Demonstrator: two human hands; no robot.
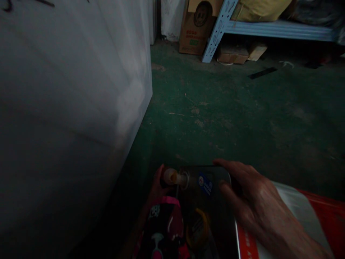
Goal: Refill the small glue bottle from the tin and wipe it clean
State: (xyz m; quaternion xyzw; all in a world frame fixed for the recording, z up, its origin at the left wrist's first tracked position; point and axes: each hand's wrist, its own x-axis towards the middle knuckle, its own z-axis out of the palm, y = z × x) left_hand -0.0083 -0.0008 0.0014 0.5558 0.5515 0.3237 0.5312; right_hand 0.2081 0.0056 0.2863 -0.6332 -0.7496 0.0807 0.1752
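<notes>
A large rectangular metal can [218, 223] stands out at the bottom of the view, its dark top face turned up to me and its red and white side stretching off to the right. A blue sticker [205, 184] and a yellow ring-shaped part [198, 230] are on or over its top. My right hand [258, 201] grips the can's right edge, thumb on the top and fingers over the far corner. Near the left corner a pale plastic spout [179, 178] juts out. My left hand [156, 185] curls around the spout's outer end, mostly hidden in shadow. A black and pink patterned sleeve [164, 230] covers that forearm.
A grey-white panel or cabinet side [81, 108] rises close on the left. Green floor [215, 115] stretches ahead. Farther off are a cardboard box [196, 36], a blue metal shelf [280, 29] holding a yellow sack [258, 9], and small boxes [233, 54] under it.
</notes>
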